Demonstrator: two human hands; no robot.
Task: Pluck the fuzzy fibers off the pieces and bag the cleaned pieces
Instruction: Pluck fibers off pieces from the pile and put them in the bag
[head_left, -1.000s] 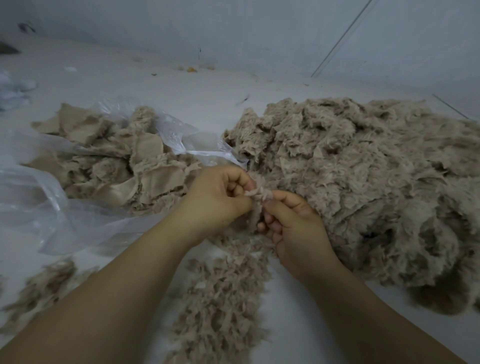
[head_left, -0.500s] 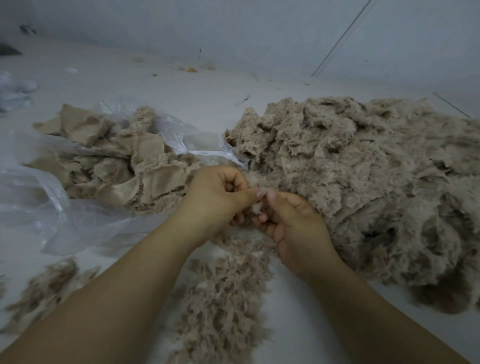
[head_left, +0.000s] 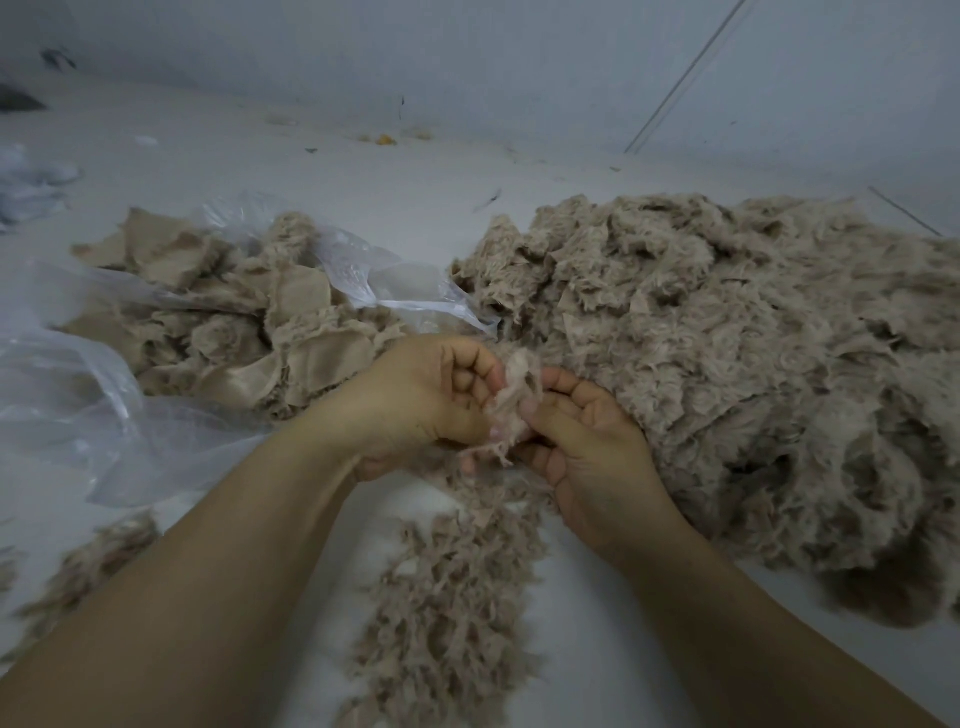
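Observation:
A small beige fuzzy piece (head_left: 511, 400) is held between both hands at the centre of the view. My left hand (head_left: 423, 400) grips its left side with curled fingers. My right hand (head_left: 587, 441) pinches its right side with thumb and fingers. A big heap of fuzzy beige pieces (head_left: 727, 364) lies to the right, touching my right hand. To the left, a clear plastic bag (head_left: 67, 384) lies open with flatter cleaned pieces (head_left: 249, 332) in and on it. Plucked fibers (head_left: 452, 613) form a loose pile below my hands.
A second small clump of fibers (head_left: 88, 566) lies at the lower left. The white surface (head_left: 337, 187) runs back to a pale wall, with small bits of debris (head_left: 385, 139) near it. Crumpled plastic (head_left: 31, 187) sits at the far left edge.
My hands have shifted slightly down and the piece now stands up more visibly between them. My right thumb has moved onto its lower edge. The heaps and bag are unmoved.

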